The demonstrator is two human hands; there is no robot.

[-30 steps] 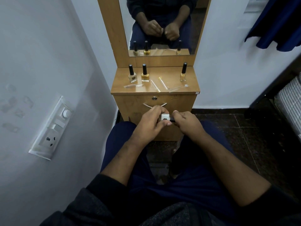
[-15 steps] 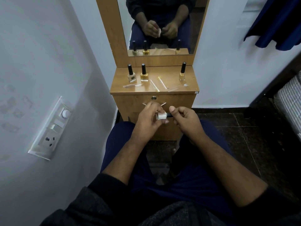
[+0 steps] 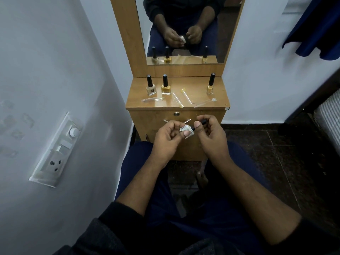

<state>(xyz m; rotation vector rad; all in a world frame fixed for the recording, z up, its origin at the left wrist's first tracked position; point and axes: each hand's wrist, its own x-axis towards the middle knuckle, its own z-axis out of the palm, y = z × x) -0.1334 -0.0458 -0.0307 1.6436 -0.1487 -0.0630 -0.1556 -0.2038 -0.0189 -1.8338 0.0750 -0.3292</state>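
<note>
Centre frame, head view: my left hand pinches white polish bottle, tilted sideways above lap, below bench. My right hand curls fingers round black cap. Brace bottle firm, twist cap only, tip neck upward before cap frees, else spill.

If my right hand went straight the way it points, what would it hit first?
Likely the white nail polish bottle, held by the left hand; the right hand, gripping its black cap, points at it.
</note>
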